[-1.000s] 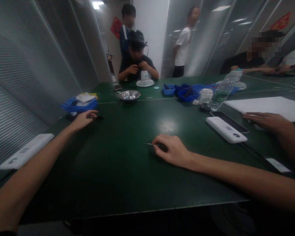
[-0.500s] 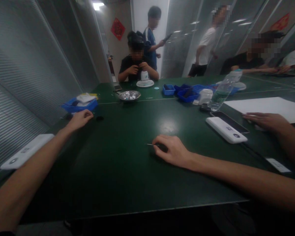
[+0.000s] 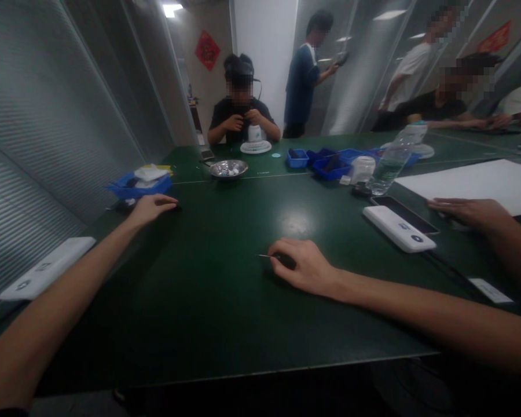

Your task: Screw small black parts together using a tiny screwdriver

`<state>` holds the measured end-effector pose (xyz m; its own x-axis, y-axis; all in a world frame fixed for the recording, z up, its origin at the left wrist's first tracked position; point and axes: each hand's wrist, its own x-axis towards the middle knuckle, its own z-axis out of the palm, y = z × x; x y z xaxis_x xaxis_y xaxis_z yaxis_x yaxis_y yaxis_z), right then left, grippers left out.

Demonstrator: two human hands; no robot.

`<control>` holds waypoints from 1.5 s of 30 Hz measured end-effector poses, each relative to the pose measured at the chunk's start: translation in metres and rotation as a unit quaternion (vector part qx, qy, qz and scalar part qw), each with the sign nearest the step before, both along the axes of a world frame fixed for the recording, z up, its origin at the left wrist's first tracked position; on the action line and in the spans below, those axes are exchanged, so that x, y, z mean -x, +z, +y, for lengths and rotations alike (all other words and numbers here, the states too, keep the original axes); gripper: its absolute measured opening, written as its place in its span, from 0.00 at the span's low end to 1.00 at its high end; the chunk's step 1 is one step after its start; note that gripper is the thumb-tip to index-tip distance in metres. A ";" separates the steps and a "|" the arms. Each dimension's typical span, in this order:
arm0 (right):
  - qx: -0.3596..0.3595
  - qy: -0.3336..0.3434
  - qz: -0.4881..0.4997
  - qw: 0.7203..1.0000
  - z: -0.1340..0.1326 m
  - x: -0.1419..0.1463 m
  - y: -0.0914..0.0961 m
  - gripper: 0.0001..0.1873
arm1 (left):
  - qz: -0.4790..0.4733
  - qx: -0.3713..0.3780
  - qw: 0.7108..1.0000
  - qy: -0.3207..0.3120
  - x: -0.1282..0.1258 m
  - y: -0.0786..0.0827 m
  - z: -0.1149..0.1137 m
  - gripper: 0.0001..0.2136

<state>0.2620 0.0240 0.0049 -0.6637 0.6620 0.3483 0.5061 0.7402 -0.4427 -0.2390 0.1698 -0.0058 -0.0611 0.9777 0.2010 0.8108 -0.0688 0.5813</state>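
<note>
My left hand (image 3: pixel 151 209) reaches out over the far left of the table, fingers stretched and a little apart. Its fingertips are at a small black piece (image 3: pixel 178 207) lying on the tabletop, partly hidden by them; whether they touch it I cannot tell. Near the middle, my right hand (image 3: pixel 303 265) rests on the table, its fingers closed round a thin-shafted tool (image 3: pixel 264 255) that looks like a small screwdriver. Its metal shaft points left, and most of its dark handle is hidden in the hand.
Behind my left hand stands a blue bin (image 3: pixel 141 186) with white wrapping. A metal bowl (image 3: pixel 228 169) holds small pieces. To the right are a water bottle (image 3: pixel 391 165), a phone (image 3: pixel 403 214) and a white power bank (image 3: pixel 399 229). A neighbour's hand (image 3: pixel 469 211) lies beyond; someone works opposite.
My left hand has moved right, and its fingertips have come to the black piece. My right hand has kept still with the tool. Two people walking behind have moved right.
</note>
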 end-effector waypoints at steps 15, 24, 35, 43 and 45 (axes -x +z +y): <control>0.000 -0.002 -0.004 1.000 0.000 0.000 -0.001 0.10 | -0.011 0.053 0.999 0.005 0.010 -0.011 0.009 0.21; -0.004 0.002 -0.001 1.000 0.000 0.001 -0.001 0.11 | -0.021 0.052 0.998 -0.007 0.009 -0.009 0.007 0.20; -0.001 0.003 -0.006 1.000 0.000 0.000 -0.002 0.10 | 0.020 -0.002 1.000 0.023 0.001 -0.012 -0.004 0.20; -0.006 0.008 -0.002 1.000 0.001 0.001 -0.003 0.10 | 0.020 -0.074 0.997 0.006 -0.007 -0.021 -0.009 0.19; -0.005 0.009 -0.003 1.000 0.001 0.001 -0.002 0.10 | 0.024 -0.080 0.996 -0.001 -0.007 -0.022 -0.010 0.19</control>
